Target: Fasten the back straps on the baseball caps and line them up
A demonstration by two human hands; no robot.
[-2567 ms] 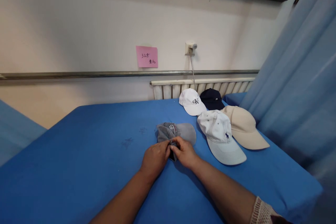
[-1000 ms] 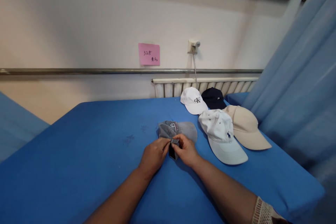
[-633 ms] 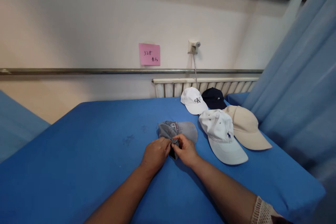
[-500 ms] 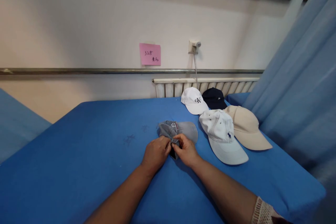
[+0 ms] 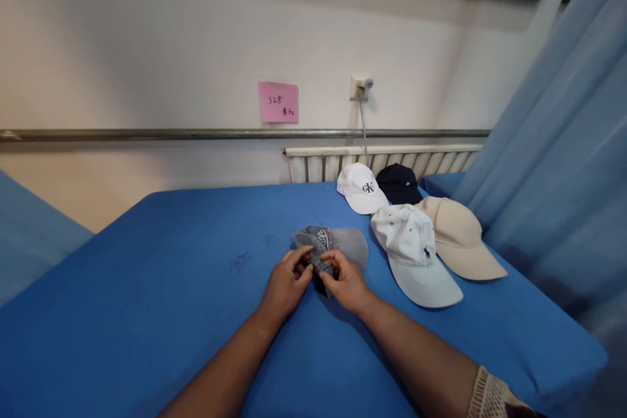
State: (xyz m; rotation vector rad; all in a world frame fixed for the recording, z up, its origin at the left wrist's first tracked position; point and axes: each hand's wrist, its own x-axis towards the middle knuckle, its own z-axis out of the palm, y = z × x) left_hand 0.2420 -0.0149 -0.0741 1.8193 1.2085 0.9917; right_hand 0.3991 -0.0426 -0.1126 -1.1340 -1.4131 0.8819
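A grey cap [image 5: 343, 243] lies on the blue table [image 5: 147, 287], brim pointing right. My left hand [image 5: 284, 284] and my right hand [image 5: 345, 281] meet at its near back edge. Both pinch the cap's grey back strap between thumb and fingers. The strap's end and any buckle are hidden between my fingers.
To the right lie a pale cap with a small dark logo [image 5: 414, 251], a beige cap [image 5: 458, 235], a white cap with black letters [image 5: 361, 188] and a dark navy cap [image 5: 400, 184]. A blue curtain [image 5: 553, 144] hangs at right. A radiator [image 5: 382, 160] and a pink note [image 5: 278, 102] are on the wall.
My left fingers have shifted up and spread a little along the strap, and more of the strap shows between my hands. The caps on the table have not moved.
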